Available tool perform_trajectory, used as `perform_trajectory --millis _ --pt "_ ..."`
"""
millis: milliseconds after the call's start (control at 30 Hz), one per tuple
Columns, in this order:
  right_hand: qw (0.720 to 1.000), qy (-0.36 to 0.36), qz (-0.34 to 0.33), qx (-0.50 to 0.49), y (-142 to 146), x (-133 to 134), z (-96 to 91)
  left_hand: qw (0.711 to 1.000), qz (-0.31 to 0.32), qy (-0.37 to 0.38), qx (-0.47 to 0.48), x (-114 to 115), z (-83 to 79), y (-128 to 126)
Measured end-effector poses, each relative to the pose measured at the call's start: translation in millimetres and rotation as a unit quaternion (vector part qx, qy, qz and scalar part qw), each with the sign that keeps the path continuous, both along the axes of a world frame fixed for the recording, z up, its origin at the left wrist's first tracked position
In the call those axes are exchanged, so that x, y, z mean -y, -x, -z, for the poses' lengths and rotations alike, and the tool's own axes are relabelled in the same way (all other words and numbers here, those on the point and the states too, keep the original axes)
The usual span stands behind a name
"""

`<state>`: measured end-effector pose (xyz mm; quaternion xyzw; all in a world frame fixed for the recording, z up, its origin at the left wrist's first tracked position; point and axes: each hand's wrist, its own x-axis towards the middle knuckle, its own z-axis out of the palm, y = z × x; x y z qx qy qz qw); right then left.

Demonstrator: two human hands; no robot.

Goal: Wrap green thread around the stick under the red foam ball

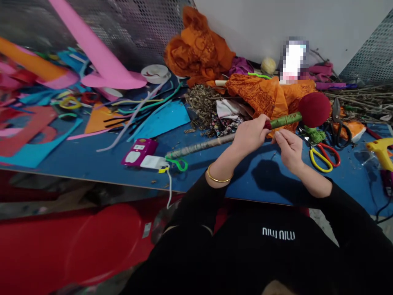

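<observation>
My left hand (249, 133), with a gold bangle at the wrist, is wrapped round a long stick (205, 145). The stick slants across the front of the table, with a green wrapped section (285, 119) and a dark red ball (314, 109) at its right end. A bit of dark red wrapping shows just past my left fingers. Just below the green section, my right hand (288, 148) is closed in a pinch; what lies between its fingertips is too small to tell. Behind the stick lies orange patterned cloth (254, 92).
Scissors with red and yellow handles (321, 163), black-handled shears (337, 119) and a yellow glue gun (382, 150) lie right. A purple device (139, 151) with a white cord sits left. Pink cones (101, 51), coloured sheets (166, 119) and dried plant bits (201, 104) cover the table's back. Red stool (104, 241) below.
</observation>
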<state>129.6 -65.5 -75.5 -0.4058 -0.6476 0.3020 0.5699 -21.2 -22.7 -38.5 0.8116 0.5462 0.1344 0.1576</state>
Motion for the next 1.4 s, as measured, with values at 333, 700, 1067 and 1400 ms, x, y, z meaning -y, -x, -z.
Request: perform_trajectory --millis 333,700,1067,1400 --pt "0.996 -0.065 0.031 0.053 -10 -8 5.5 0.98 0.054 0.05 0.187 -22 19.6 11" --pt "0.937 -0.201 0.085 0.272 6 2 19.8 0.95 0.06 -0.001 0.306 -18 23.3 6" --pt "0.909 -0.272 -0.032 0.313 -17 -4 -5.7 0.989 0.03 -0.013 0.146 -17 32.6 0" --pt "0.963 -0.155 0.054 0.214 -50 -21 -24.4 0.994 0.067 -0.017 0.089 0 27.4 -10"
